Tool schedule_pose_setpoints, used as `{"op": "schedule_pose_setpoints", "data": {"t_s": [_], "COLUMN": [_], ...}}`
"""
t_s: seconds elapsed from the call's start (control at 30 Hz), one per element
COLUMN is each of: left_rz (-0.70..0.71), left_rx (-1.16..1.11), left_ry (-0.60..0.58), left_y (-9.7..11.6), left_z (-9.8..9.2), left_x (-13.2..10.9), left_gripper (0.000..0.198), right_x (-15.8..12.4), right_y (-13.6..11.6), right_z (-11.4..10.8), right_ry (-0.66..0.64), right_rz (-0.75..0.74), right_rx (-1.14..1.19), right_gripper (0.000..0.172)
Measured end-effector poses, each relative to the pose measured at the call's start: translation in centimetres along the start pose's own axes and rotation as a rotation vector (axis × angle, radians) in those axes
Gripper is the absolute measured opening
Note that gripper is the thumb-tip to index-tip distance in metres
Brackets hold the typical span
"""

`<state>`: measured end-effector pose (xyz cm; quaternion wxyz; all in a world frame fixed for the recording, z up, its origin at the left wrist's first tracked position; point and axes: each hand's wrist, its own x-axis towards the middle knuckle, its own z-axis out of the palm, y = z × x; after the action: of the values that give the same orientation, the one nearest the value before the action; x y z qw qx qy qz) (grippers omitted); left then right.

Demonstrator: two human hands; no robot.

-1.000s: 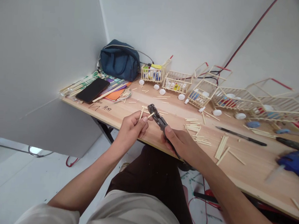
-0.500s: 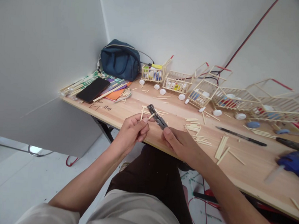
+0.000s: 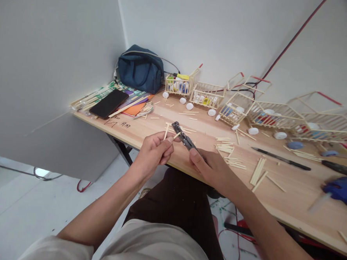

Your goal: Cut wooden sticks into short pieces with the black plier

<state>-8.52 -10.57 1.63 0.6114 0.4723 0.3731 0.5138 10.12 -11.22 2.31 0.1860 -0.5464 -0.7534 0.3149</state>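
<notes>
Near the table's front edge, my left hand (image 3: 157, 150) pinches a thin wooden stick (image 3: 176, 135); a second stick (image 3: 166, 132) stands up from the same fingers. My right hand (image 3: 203, 161) is wrapped round a dark metal multi-tool or pliers (image 3: 184, 137), whose head points up and left. The tip of the pinched stick meets the tool's head; whether the jaws close on it is too small to tell. Short cut sticks (image 3: 225, 147) lie in small groups to the right of my hands.
Stick-built carts (image 3: 207, 96) with white wheels line the wall. A blue bag (image 3: 140, 70), a black phone (image 3: 109, 103) and packets of sticks are at the left. A pen (image 3: 281, 158) and a blue glue gun (image 3: 341, 191) lie at the right of the table (image 3: 292, 204).
The view has shifted very slightly. Both hands, the stick and the tool keep nearly the same pose.
</notes>
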Motion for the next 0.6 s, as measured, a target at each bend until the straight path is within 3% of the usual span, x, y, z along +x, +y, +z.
{"op": "schedule_pose_setpoints", "data": {"t_s": [0.6], "left_rz": [0.009], "left_rx": [-0.026], "left_ry": [0.029], "left_y": [-0.08], "left_z": [0.02], "left_x": [-0.17], "left_gripper": [0.023], "right_x": [0.15], "right_y": [-0.15], "right_z": [0.86], "right_ry": [0.152], "right_rz": [-0.021], "right_rx": [-0.016], "right_gripper": [0.059]}}
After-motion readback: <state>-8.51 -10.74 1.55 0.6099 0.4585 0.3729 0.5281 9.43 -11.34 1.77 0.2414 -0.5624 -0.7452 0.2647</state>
